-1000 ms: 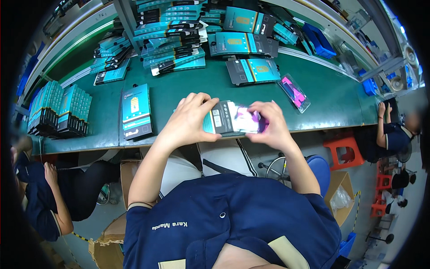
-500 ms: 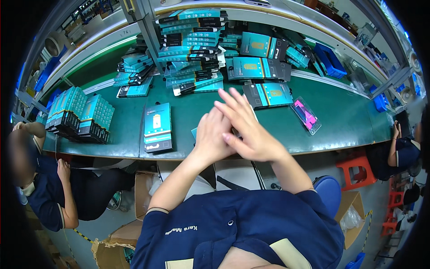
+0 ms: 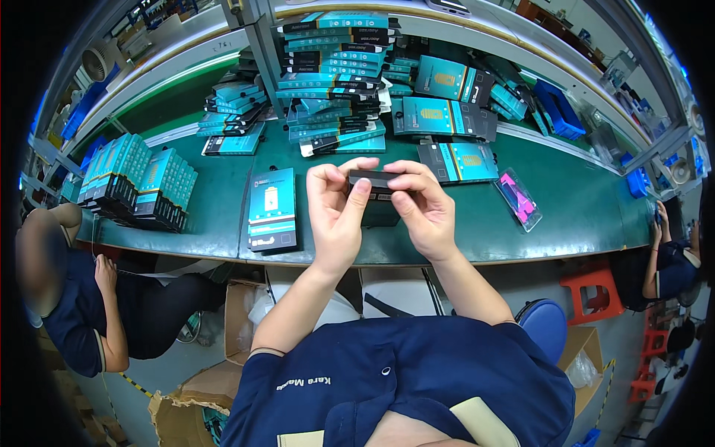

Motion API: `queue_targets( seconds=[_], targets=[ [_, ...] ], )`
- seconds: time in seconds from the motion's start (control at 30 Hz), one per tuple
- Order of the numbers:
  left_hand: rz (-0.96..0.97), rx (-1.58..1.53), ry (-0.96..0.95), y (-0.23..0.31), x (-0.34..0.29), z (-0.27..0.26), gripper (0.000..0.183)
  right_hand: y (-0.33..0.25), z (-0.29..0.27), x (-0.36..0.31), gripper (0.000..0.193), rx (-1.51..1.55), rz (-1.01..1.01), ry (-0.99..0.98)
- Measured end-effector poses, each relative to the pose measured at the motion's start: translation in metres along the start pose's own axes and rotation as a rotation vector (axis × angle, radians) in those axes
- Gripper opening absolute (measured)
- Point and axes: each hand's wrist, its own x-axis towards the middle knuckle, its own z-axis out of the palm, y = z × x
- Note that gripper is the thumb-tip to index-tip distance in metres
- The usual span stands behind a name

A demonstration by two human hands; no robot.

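In front of me, near the table's front edge, both hands grip a thin dark box (image 3: 376,180), its narrow black end turned up toward me. My left hand (image 3: 333,212) pinches the left side, with the thumb against the near face. My right hand (image 3: 426,214) is closed on the right side, its thumb and fingers at the end's corner. The lower part of this box is in shadow and partly hidden. To the left a teal and black flat box (image 3: 272,208) lies face up on the green table (image 3: 223,194).
Tall piles of teal boxes (image 3: 335,82) stand at the back, with more boxes (image 3: 458,160) lying right of them. Rows of upright boxes (image 3: 138,182) are at left. A clear pack with a pink insert (image 3: 518,200) lies at right. A co-worker (image 3: 82,298) sits at left.
My hands were overlapped, right over left, with a box mostly hidden beneath them. They have come apart and now grip the box by its two sides, its black end up.
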Motion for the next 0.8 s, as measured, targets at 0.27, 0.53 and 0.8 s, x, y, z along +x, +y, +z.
queue_targets(
  seconds=[0.27,0.53,0.8],
  targets=[
    [0.055,0.153,0.056,-0.002,0.004,0.002,0.011,0.004,0.017,0.010,0.021,0.336,0.150,0.203],
    [-0.138,0.384,0.149,0.010,-0.014,-0.032,0.045,0.003,0.015,-0.023,0.038,-0.624,-0.541,-0.039],
    [-0.152,1.039,0.228,0.070,-0.022,-0.115,0.063,-0.005,-0.022,-0.004,0.036,-1.356,0.007,-0.111]
  ],
)
